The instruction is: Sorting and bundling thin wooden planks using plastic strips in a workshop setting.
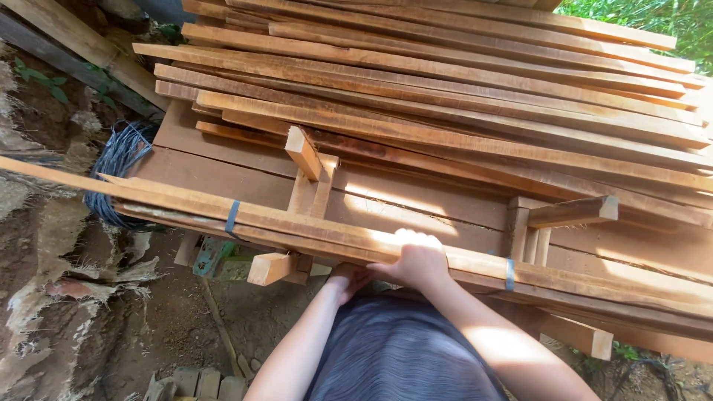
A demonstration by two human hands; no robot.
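Observation:
A long bundle of thin wooden slats point(297, 223), bound with two blue straps point(232, 216), lies across short wooden blocks in front of me. My right hand point(416, 261) grips the bundle's near edge from above, fingers curled over the top. My left hand point(349, 281) is lower, under the bundle's near edge, fingers partly hidden beneath the wood. My grey shirt fills the bottom centre of the view.
Behind the bundle a big stack of long planks point(445, 89) runs to the right. Short blocks point(303, 152) stand up between boards. A coil of dark wire point(119, 160) lies at left on bare earth. Green foliage shows at top right.

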